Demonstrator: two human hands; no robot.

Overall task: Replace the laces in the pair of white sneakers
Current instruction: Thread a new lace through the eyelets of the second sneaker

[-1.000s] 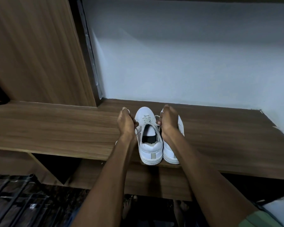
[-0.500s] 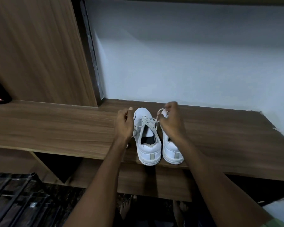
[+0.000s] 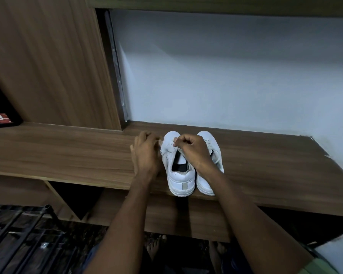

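Two white sneakers stand side by side on a wooden shelf, heels toward me. My right hand reaches over the left sneaker and pinches its white lace near the toe end. My left hand sits against that sneaker's left side with curled fingers; what it holds is hidden by the hand itself. The right sneaker is partly covered by my right wrist, and part of its lace shows beside the wrist.
A wooden cabinet panel rises at the left and a pale wall backs the shelf. A dark metal rack stands below left. Bare feet show on the floor under the shelf.
My right hand has moved left from between the sneakers to above the left sneaker's laces. My left hand has stayed at that sneaker's left side. The right sneaker's toe is now uncovered.
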